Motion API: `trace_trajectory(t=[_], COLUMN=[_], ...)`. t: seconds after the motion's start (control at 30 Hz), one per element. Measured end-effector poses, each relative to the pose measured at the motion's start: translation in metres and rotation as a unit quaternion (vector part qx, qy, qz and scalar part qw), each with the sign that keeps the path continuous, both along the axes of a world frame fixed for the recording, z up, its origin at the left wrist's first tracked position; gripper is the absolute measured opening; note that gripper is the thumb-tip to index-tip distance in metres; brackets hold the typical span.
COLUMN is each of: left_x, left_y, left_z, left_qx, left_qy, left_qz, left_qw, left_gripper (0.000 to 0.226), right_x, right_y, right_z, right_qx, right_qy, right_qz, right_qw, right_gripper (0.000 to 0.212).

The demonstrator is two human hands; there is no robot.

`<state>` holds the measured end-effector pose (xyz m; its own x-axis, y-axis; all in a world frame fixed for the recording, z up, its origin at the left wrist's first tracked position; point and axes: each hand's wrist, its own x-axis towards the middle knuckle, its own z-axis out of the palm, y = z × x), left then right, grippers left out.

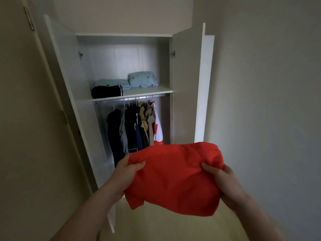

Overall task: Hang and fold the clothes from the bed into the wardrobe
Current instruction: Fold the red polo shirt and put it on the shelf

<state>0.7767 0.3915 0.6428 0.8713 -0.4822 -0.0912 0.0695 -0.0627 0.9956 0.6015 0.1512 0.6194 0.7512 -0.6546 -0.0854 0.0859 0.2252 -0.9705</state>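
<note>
Holding a folded red garment out at chest height, the person faces the open wardrobe. The left hand pinches the cloth at its left edge, thumb on top and fingers tucked beneath, and the right hand grips the opposite edge the same way, thumb pressed onto the fabric. Taking it at both sides probably keeps the fold flat and stops the layers sliding apart, though one corner droops at the lower left. The garment hangs in the air in front of the wardrobe, touching nothing but the hands.

Beyond it, the shelf already carries two folded light blue pieces and a dark folded item at the left front, with bare board to the right front, the likely spot for the red piece. Under the shelf, a rail holds a row of hung clothes, dark ones to the left, tan and white-and-red to the right. Both doors stand wide, so the way to the shelf is unobstructed.
</note>
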Motion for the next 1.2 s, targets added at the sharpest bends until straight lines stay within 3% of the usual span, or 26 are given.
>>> trace_trajectory(t=[0.47, 0.63, 0.97, 1.2], left_x=[0.197, 0.28, 0.492, 0.612], left_y=[-0.072, -0.101, -0.179, -0.222], left_z=[0.084, 0.104, 0.132, 0.142], left_qx=[-0.028, -0.026, -0.052, -0.042], left_qy=[-0.066, -0.073, -0.081, -0.075], left_qz=[0.091, 0.086, 0.05, 0.022], left_qw=[0.993, 0.993, 0.994, 0.996], left_gripper=[0.03, 0.027, 0.025, 0.025], right_x=[0.26, 0.337, 0.52, 0.636], right_y=[-0.109, -0.134, -0.198, -0.242], right_z=[0.088, 0.109, 0.15, 0.166], right_qx=[-0.027, -0.027, -0.04, -0.059], right_qy=[-0.027, -0.029, -0.032, -0.013], right_qz=[0.12, 0.121, 0.061, 0.057], right_qw=[0.992, 0.992, 0.997, 0.997], right_gripper=[0.031, 0.018, 0.029, 0.021])
